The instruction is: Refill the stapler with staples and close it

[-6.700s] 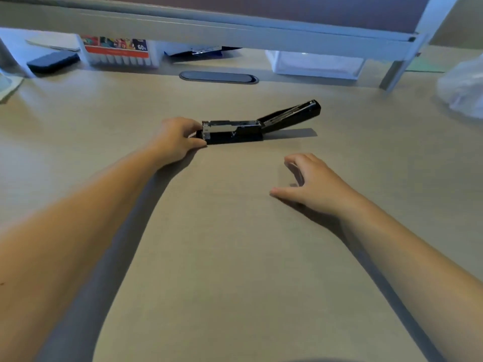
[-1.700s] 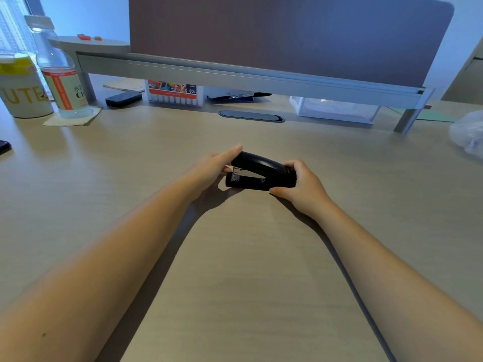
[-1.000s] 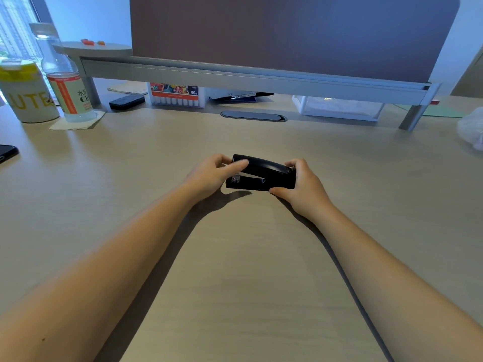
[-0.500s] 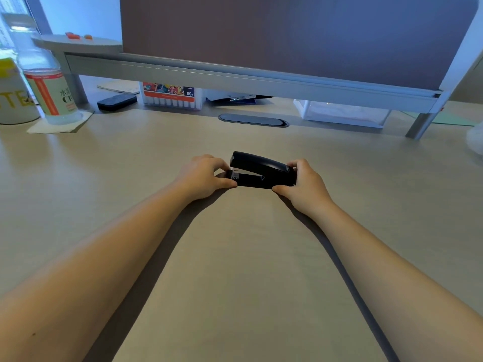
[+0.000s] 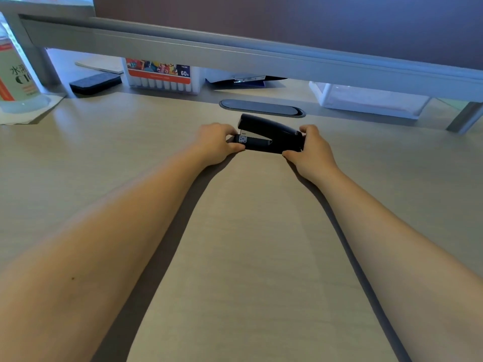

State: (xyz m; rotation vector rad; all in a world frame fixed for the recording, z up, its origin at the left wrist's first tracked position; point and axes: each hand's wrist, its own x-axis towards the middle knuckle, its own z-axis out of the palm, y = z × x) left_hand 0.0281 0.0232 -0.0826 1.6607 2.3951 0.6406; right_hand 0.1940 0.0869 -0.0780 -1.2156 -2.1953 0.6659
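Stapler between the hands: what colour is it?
Black, with a small silver metal front end; the stapler shows best in the head view.

We see two bare forearms reaching in from the bottom corners, with no sleeves, watch, bracelet or rings showing on either. The left hand (image 5: pixel 218 142) and the right hand (image 5: pixel 312 150) are ungloved, with short nails (as far as we can tell). A small dark mole marks the left forearm.

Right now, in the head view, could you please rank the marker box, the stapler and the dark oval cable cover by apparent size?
1. marker box
2. dark oval cable cover and stapler: they look about alike, so I would not rank them.
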